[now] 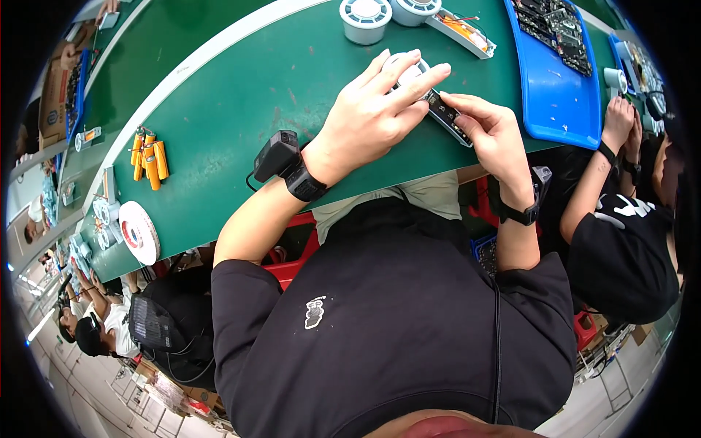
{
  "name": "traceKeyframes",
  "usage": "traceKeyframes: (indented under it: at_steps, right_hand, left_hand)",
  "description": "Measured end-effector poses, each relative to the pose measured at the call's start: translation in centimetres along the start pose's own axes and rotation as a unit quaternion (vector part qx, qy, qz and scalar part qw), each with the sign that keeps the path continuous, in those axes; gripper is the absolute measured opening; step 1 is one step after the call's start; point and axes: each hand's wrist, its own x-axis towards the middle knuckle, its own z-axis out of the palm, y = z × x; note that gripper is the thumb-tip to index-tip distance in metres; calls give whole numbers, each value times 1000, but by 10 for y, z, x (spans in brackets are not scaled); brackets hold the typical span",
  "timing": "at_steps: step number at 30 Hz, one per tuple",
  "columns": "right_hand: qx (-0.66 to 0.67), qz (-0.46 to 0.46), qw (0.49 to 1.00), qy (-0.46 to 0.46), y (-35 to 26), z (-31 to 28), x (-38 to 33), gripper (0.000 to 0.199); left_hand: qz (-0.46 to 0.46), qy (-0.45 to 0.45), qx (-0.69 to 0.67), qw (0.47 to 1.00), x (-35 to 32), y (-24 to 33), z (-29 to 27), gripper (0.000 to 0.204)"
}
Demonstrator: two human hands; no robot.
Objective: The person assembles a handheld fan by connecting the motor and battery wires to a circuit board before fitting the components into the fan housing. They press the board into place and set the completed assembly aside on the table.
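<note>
My left hand [380, 113] reaches over the round pale head of a device with a long narrow handle, its fingers and thumb closed about the upper part and hiding most of it. The handle's open casing shows a dark circuit board [447, 117]. At the board's lower end, my right hand [493, 131] pinches the handle's side between thumb and fingers. Just beyond my hands stand two similar round grey-blue heads [364, 20]. One has a handle holding an orange battery [461, 31] and thin wires.
A blue tray [558, 117] with several dark circuit boards [558, 33] lies to the right. Left on the green table [241, 139] are orange batteries [151, 159] and a white reel [139, 233]. A co-worker's arm [595, 175] is close on the right; other people sit at far left.
</note>
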Motion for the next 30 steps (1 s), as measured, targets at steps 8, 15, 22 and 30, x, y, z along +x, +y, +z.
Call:
traceKeyframes:
  at_steps: [8,15,22,30]
  right_hand:
    - [110,6,994,-24,15,-3,0,37]
    - [288,-91,952,52,46,-8,-6,25]
    - [333,-159,927,70,53,-8,-5,15]
    - [272,-144,952,1,47,-21,-9,7]
  left_hand:
    - [37,-107,-16,993,17,-13,-8,9]
    - [63,-146,-50,986,28,-8,-13,3]
    - [84,-18,42,995,40,-12,-54,9]
    - [-142,95,214,962,48,-213,-66,8]
